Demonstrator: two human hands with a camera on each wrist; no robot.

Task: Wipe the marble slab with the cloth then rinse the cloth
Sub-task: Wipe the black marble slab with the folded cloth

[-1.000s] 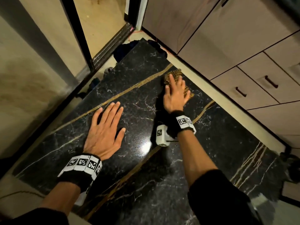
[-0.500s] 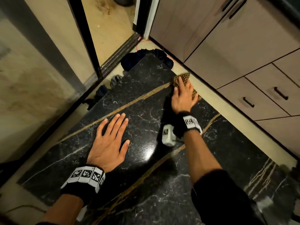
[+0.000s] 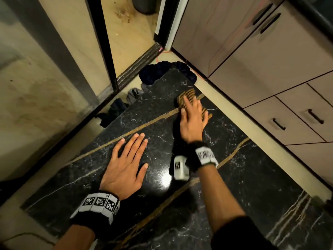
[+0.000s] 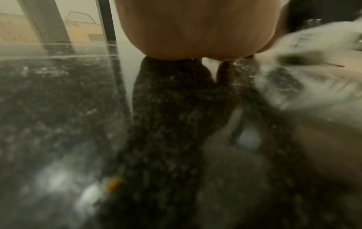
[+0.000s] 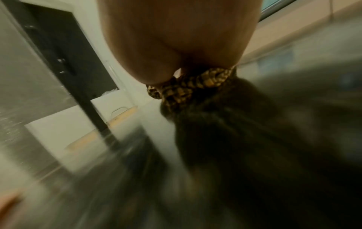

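Observation:
A black marble slab (image 3: 243, 177) with gold and white veins lies on the floor and fills the head view. On its far part lies a brown-and-tan checked cloth (image 3: 188, 95). My right hand (image 3: 191, 116) presses flat on that cloth with straight fingers. The cloth (image 5: 188, 86) bunches under the palm in the blurred right wrist view. My left hand (image 3: 126, 159) lies flat on the slab, fingers spread, nearer to me and left of the cloth. The left wrist view shows its palm (image 4: 195, 31) on the glossy slab (image 4: 58, 108).
Grey cabinets and drawers (image 3: 270, 78) with dark handles run along the right. A black-framed glass door (image 3: 100, 51) and its floor track stand at the far left. Dark clothes (image 3: 158, 73) lie bunched at the slab's far end, and more (image 3: 115, 109) along its left edge.
My right hand has slid the cloth to the left across the far part of the slab. The left hand has stayed flat in place. The head view has tilted up.

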